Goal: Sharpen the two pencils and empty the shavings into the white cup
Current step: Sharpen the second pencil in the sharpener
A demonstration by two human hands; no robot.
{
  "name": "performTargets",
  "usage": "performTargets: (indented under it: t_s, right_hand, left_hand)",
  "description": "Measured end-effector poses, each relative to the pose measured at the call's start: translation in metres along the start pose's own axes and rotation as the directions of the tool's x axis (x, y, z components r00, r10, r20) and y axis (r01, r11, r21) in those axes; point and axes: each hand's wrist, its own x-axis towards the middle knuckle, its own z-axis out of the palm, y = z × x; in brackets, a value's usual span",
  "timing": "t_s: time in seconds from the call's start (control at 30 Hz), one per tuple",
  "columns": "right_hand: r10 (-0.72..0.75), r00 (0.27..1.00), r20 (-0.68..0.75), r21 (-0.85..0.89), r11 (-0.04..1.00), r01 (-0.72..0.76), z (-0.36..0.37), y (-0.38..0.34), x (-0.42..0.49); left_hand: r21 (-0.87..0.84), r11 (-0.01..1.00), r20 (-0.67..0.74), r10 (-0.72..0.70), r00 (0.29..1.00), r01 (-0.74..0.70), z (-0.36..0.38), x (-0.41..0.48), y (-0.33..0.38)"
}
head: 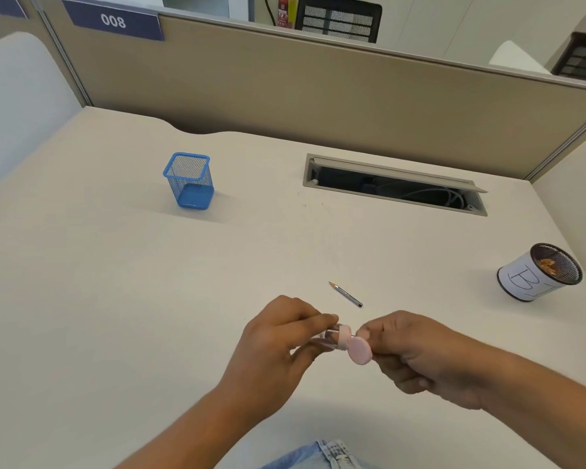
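Lying mid-frame just above both hands, a pencil (pixel 345 294) is left untouched; the clear sharpener (pixel 332 340) is gripped by the left hand (pixel 274 343), its pink lid (pixel 359 350) pinched by the right hand (pixel 420 353), white cup (pixel 528 279) at far right.

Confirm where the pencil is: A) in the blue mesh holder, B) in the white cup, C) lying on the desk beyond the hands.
C: the pencil lies flat on the desk, just past the left hand and right hand.
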Motion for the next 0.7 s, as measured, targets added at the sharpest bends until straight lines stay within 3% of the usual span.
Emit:
performTargets:
  t_s: [0.07, 0.1, 0.13, 0.17, 0.2, 0.23, 0.27, 0.3, 0.33, 0.37, 0.4, 0.47, 0.53, 0.57, 0.63, 0.7]
  right_hand:
    - [-0.116, 0.993, -0.023, -0.12, 0.986, 0.112, 0.002, 0.0, 0.001]
    - [-0.225, 0.972, -0.073, -0.26, 0.945, 0.199, 0.003, -0.001, 0.001]
    - [-0.377, 0.92, -0.11, -0.472, 0.834, 0.286, 0.002, -0.003, 0.0]
    - [-0.552, 0.829, -0.089, -0.708, 0.621, 0.337, -0.001, -0.003, -0.001]
    - [-0.682, 0.731, -0.011, -0.889, 0.342, 0.306, -0.005, -0.003, -0.001]
    - [-0.768, 0.635, 0.083, -0.957, 0.116, 0.265, -0.008, -0.004, 0.0]
    - [-0.801, 0.575, 0.169, -0.968, -0.026, 0.248, -0.01, -0.005, 0.0]
    - [-0.811, 0.545, 0.213, -0.967, -0.096, 0.235, -0.01, -0.003, 0.001]
    - [-0.817, 0.535, 0.215, -0.967, -0.101, 0.234, -0.009, -0.001, 0.003]
    - [-0.815, 0.55, 0.182, -0.968, -0.05, 0.245, -0.007, 0.001, 0.004]
    - [-0.795, 0.597, 0.107, -0.964, 0.065, 0.258, -0.003, 0.0, 0.004]
    - [-0.659, 0.746, -0.096, -0.851, 0.444, 0.282, 0.001, 0.0, 0.009]
    - [-0.328, 0.915, -0.233, -0.522, 0.836, 0.167, 0.001, -0.003, 0.012]
    - [-0.141, 0.965, -0.221, -0.301, 0.951, 0.07, 0.001, -0.005, 0.013]
    - [0.02, 0.991, -0.135, -0.029, 0.999, -0.024, 0.0, -0.005, 0.014]
    - [-0.06, 0.99, -0.131, -0.121, 0.992, 0.044, 0.0, -0.004, 0.013]
  left_hand:
    - [-0.085, 0.989, 0.012, -0.118, 0.993, 0.119, 0.0, 0.002, 0.0]
    - [-0.137, 0.973, 0.01, -0.188, 0.982, 0.188, 0.001, 0.003, 0.001]
    - [-0.178, 0.953, 0.003, -0.247, 0.969, 0.244, 0.003, 0.004, 0.001]
    - [-0.208, 0.937, -0.007, -0.289, 0.957, 0.282, 0.005, 0.005, 0.002]
    - [-0.235, 0.923, -0.011, -0.317, 0.948, 0.306, 0.007, 0.005, 0.002]
    - [-0.257, 0.911, -0.008, -0.334, 0.942, 0.321, 0.008, 0.006, 0.002]
    - [-0.273, 0.903, 0.003, -0.344, 0.939, 0.332, 0.009, 0.006, 0.003]
    - [-0.279, 0.899, 0.015, -0.347, 0.938, 0.337, 0.009, 0.007, 0.003]
    - [-0.275, 0.901, 0.02, -0.344, 0.939, 0.336, 0.009, 0.007, 0.003]
    - [-0.265, 0.907, 0.017, -0.336, 0.942, 0.328, 0.01, 0.007, 0.002]
    - [-0.25, 0.916, 0.004, -0.324, 0.946, 0.315, 0.011, 0.007, 0.001]
    - [-0.208, 0.94, -0.038, -0.285, 0.958, 0.271, 0.012, 0.007, 0.0]
    - [-0.123, 0.976, -0.076, -0.187, 0.979, 0.177, 0.012, 0.006, -0.003]
    - [-0.063, 0.991, -0.083, -0.121, 0.989, 0.116, 0.012, 0.006, -0.005]
    - [0.014, 0.999, -0.073, -0.033, 0.997, 0.034, 0.012, 0.005, -0.008]
    - [0.002, 0.999, -0.06, -0.047, 0.997, 0.047, 0.011, 0.007, -0.01]
